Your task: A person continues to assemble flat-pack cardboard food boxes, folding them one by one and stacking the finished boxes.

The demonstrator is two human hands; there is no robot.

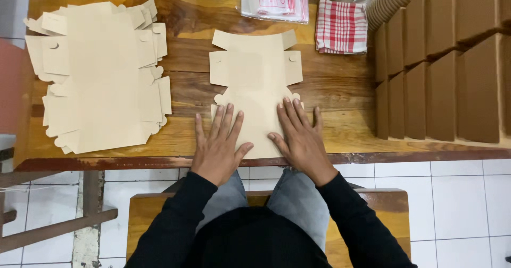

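A flat beige die-cut cardboard box blank (255, 76) lies on the wooden table (340, 100) right in front of me. My left hand (218, 143) presses flat on its near left part, fingers spread. My right hand (301, 137) presses flat on its near right part, fingers spread too. Neither hand grips anything; both palms rest on the cardboard near the table's front edge.
A stack of several more flat beige blanks (98, 73) lies at the left. Rows of brown folded boxes (442, 66) fill the right side. A red-and-white checked cloth (340, 26), a clear plastic bag (274, 1) and stacked paper cups (388, 2) sit at the back.
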